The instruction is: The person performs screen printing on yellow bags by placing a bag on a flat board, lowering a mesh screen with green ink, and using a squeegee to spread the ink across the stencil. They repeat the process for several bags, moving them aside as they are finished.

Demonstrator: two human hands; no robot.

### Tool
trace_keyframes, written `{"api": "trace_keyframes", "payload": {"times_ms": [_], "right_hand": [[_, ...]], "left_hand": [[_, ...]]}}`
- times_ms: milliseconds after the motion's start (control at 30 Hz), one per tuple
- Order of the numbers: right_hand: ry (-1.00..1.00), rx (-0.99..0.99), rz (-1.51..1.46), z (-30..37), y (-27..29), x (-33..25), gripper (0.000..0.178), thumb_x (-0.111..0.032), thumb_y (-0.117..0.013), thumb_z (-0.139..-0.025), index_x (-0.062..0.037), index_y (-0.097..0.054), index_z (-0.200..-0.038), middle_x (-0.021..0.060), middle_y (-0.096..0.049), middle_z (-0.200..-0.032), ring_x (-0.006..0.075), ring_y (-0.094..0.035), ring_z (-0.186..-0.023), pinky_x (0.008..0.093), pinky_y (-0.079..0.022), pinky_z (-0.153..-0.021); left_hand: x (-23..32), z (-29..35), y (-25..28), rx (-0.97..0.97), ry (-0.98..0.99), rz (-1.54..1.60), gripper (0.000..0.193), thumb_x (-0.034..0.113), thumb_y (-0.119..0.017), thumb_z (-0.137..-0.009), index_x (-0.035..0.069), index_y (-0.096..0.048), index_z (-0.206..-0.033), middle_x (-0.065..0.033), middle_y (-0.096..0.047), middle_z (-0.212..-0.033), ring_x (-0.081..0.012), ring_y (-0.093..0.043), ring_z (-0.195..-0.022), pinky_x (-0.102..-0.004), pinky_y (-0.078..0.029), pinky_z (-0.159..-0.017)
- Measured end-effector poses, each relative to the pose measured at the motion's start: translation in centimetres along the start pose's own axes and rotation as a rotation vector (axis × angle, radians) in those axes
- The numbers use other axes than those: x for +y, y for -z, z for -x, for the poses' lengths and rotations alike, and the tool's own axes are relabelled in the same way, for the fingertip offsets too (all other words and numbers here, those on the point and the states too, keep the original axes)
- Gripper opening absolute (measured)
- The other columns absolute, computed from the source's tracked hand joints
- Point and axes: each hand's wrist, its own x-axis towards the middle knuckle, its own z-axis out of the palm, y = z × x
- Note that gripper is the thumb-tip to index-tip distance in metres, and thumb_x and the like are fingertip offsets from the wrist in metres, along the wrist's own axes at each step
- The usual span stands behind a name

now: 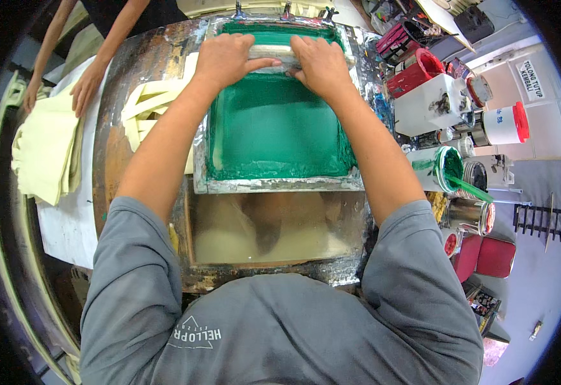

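Both my hands grip a pale squeegee [271, 51] at the far end of a screen printing frame [280, 186]. My left hand [229, 59] is closed over its left part, with the thumb pointing inward. My right hand [321, 63] wraps its right part. Green ink coats the mesh [267, 135] between the squeegee and the near rim, and more lies beyond the squeegee. Clamps [287, 9] stand along the frame's far edge. Pale yellow fabric straps [142, 106] stick out from the frame's left side. The squeegee's lower edge is hidden.
A shiny panel [274, 228] lies nearer me on the stained table [126, 58]. At left, another person's hands [85, 90] rest on stacked pale yellow fabric [46, 144]. Along the right stand a green ink tub [425, 163] with a green stick [476, 189], a white container [425, 106] and red tubs [409, 80].
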Motion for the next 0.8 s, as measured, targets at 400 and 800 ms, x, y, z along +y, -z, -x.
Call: {"api": "trace_keyframes", "payload": {"times_ms": [400,800], "right_hand": [[-0.012,-0.062,-0.09,11.8,6.5,-6.8,0.052,-0.024,-0.091,-0.076,-0.0108,-0.059,-0.114,0.008,-0.07,-0.103,0.0336,-0.07,-0.1,0.051,-0.051,-0.082],[-0.087,-0.102,-0.1,16.3,9.1,-10.2,0.026,-0.012,-0.071,-0.09,-0.0155,-0.064,-0.115,0.0069,-0.065,-0.1,0.0296,-0.063,-0.098,0.0484,-0.041,-0.085]], "left_hand": [[7.1,11.5,7.2,-0.13,0.021,0.059,0.085,0.089,-0.061,-0.085,0.005,-0.073,-0.082,-0.0155,-0.075,-0.079,-0.0346,-0.076,-0.077,-0.0453,-0.061,-0.068],[9.6,17.9,12.5,0.244,-0.041,0.293,0.083,0.074,-0.084,-0.076,0.005,-0.073,-0.121,-0.0144,-0.067,-0.114,-0.0357,-0.062,-0.108,-0.0509,-0.047,-0.097]]}}
